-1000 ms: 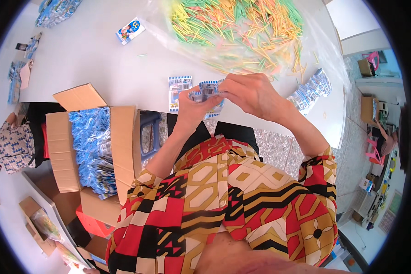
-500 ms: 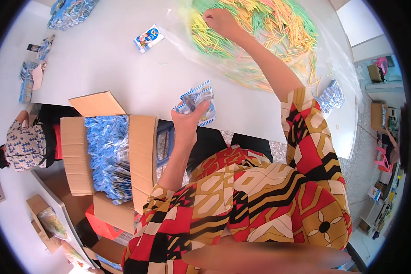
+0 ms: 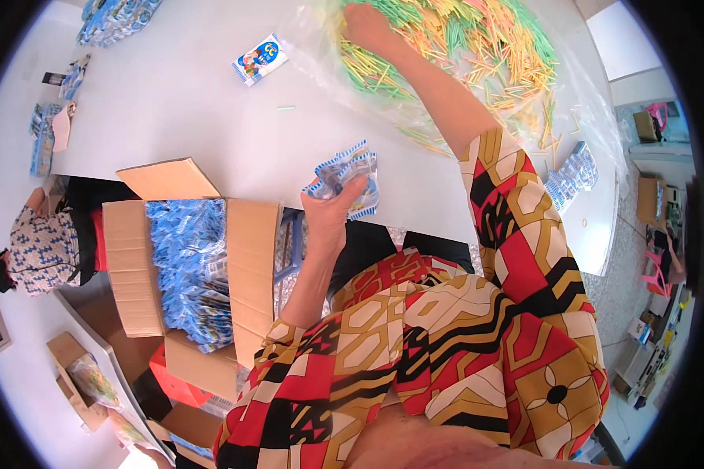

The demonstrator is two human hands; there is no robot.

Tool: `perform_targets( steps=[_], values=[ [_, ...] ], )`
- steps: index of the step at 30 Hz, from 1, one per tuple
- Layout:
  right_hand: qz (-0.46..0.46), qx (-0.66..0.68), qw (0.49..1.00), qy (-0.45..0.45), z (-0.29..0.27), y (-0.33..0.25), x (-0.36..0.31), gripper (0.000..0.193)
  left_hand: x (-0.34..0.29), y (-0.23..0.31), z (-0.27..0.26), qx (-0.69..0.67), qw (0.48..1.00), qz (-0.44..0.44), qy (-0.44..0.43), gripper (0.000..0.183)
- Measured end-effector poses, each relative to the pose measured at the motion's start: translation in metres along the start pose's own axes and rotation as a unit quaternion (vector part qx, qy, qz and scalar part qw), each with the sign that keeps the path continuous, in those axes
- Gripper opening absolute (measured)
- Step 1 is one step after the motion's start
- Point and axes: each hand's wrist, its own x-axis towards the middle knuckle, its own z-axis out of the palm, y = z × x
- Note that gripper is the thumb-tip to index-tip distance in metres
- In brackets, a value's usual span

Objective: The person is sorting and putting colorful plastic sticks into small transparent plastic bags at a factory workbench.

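Observation:
My left hand [image 3: 328, 215] is closed round a blue-and-white striped packet [image 3: 365, 168], held up over the table's near edge. The packet looks crumpled and partly see-through; whether it is one or more, I cannot tell. At the far side, my right hand [image 3: 368, 30] reaches into a big heap of thin coloured sticks [image 3: 516, 70], green, yellow and orange, lying on a clear plastic sheet [image 3: 313, 59]. Its fingers are curled in at the left part of the heap, and what they hold is hidden.
An open cardboard box [image 3: 250, 273] full of blue packets stands left of me. On the white table [image 3: 180, 102] lie a flat blue-and-white packet [image 3: 260, 59], a bundle of packets [image 3: 572, 178] at right and more packets at far left. Another person [image 3: 43, 246] sits at left.
My right hand has shifted slightly farther away within the stick heap, its fingers curled. My left hand keeps its hold on the packet, almost unmoved. The whole view has shifted a little.

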Motion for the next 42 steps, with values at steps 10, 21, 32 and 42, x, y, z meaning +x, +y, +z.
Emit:
perform_targets(
  steps=[10, 21, 32, 42],
  values=[
    [0.13, 0.054, 0.981, -0.137, -0.064, -0.002, -0.008, 0.031, -0.006, -0.005, 0.007, 0.016, 1.0, -0.012, -0.01, 0.028],
    [0.026, 0.226, 0.974, 0.018, -0.18, -0.02, -0.093, 0.013, 0.002, 0.001, 0.011, 0.082, 0.996, 0.019, -0.015, 0.023],
    [0.006, 0.211, 0.977, -0.033, -0.19, -0.004, -0.155, 0.008, 0.004, 0.004, 0.027, 0.152, 0.981, 0.097, -0.076, 0.017],
    [0.17, 0.569, 0.787, -0.165, -0.292, -0.122, -0.161, 0.008, 0.004, -0.001, 0.033, 0.158, 0.98, 0.092, -0.082, 0.018]
  ],
)
